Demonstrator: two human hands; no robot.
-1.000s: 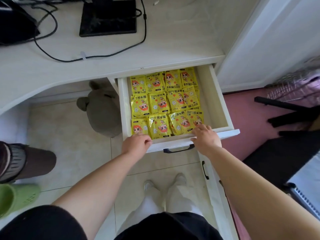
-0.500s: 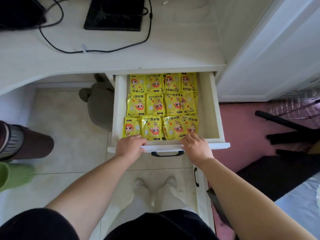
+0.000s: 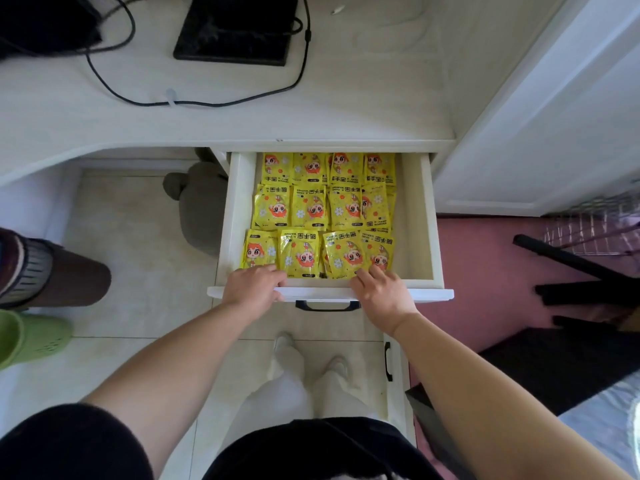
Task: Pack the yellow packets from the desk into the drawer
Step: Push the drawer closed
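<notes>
The white drawer (image 3: 420, 220) is pulled out under the desk (image 3: 242, 123). Several yellow packets (image 3: 311, 209) with a red cartoon figure lie flat in three rows across its left and middle. My left hand (image 3: 254, 292) rests on the drawer's front edge, fingers on the near-left packet (image 3: 259, 251). My right hand (image 3: 382, 296) lies over the front edge, fingertips touching the near-right packets (image 3: 360, 252). Neither hand holds a packet. No yellow packets show on the desk top.
On the desk are a black flat base (image 3: 235, 29) and a black cable (image 3: 207, 102). A grey plush toy (image 3: 199, 206) sits on the floor left of the drawer. A brown bin (image 3: 52, 271) and green shoe (image 3: 31, 337) lie at the left. A lower drawer handle (image 3: 388, 362) is below.
The view has shifted, so the drawer appears straighter and lower in the frame. Both hands stay at the drawer's front edge on the near row; my fingers have spread slightly over the packets.
</notes>
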